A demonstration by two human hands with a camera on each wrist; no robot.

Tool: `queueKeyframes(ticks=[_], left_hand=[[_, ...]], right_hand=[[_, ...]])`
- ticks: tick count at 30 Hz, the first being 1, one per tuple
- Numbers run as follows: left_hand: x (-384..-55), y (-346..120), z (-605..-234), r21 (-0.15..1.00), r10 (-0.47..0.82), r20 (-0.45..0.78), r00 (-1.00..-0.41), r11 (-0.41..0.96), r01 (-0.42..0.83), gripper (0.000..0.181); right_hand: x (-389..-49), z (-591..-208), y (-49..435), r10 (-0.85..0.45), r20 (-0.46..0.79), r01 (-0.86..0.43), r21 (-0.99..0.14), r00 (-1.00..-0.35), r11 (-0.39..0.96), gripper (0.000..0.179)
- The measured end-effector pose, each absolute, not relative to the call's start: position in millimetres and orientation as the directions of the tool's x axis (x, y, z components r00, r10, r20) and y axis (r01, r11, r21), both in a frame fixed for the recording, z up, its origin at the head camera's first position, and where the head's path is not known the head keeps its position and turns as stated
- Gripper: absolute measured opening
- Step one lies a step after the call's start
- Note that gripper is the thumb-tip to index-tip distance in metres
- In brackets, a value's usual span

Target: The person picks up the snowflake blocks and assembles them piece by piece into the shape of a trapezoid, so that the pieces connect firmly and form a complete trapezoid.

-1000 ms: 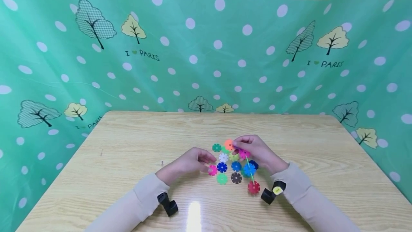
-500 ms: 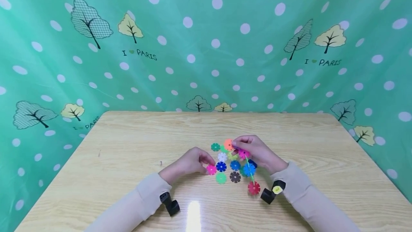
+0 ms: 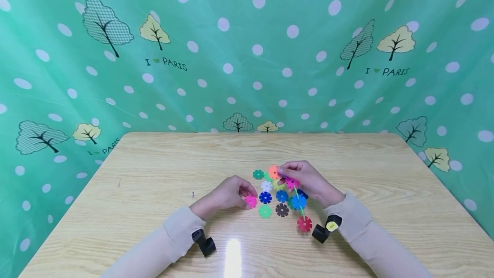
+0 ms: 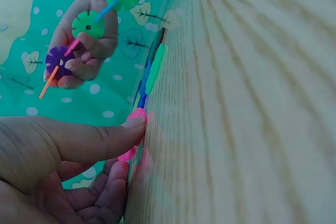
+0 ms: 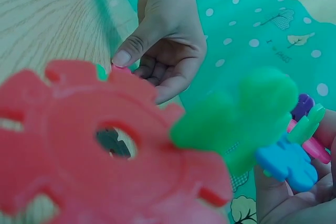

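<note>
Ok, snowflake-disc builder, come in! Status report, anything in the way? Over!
Left grip pinching pink snowflake disc. Right grip holding linked snowflake-disc chain. Maybe in the way: loose snowflake discs between grips.

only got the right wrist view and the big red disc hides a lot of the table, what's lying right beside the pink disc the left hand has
Observer: From the head view, a dark blue disc lies just to the right of the pink disc that the left hand pinches.

Operator: ok and on the string of discs in the right hand, what's joined on past the purple disc

Observer: An orange disc, slotted into the purple one; the left wrist view shows it edge-on.
</note>
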State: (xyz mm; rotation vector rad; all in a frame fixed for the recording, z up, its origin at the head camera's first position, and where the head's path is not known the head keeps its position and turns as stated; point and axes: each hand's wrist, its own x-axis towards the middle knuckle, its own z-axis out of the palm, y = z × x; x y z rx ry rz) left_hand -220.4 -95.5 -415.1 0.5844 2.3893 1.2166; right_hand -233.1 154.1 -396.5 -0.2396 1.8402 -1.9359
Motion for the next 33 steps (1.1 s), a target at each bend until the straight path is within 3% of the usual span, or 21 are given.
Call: queueKeyframes(ticks=[15,25,33], left_hand=[[-229,-107,-416,0.845,0.545,-0.152,-0.825,0.505,0.178,0.023],[-227,-106,-408,0.873,0.424,-0.027,-0.905,0.452,0.186,0.021],[-227,-101,-405,0.899,0.366,0.116,-0.923,0.356,0.254,0.014]], right_hand=[[-236,-403,148,-0.444,-0.165,0.187,-0.982,-0.880,-0.004,0.009],[-237,-403,145,-0.435,-0.145,0.152,-0.988,-0.888,0.020,0.010],[-236,-407,141,-0.453,-0.137,0.142,-0.990,-0.881,0.022,0.010]])
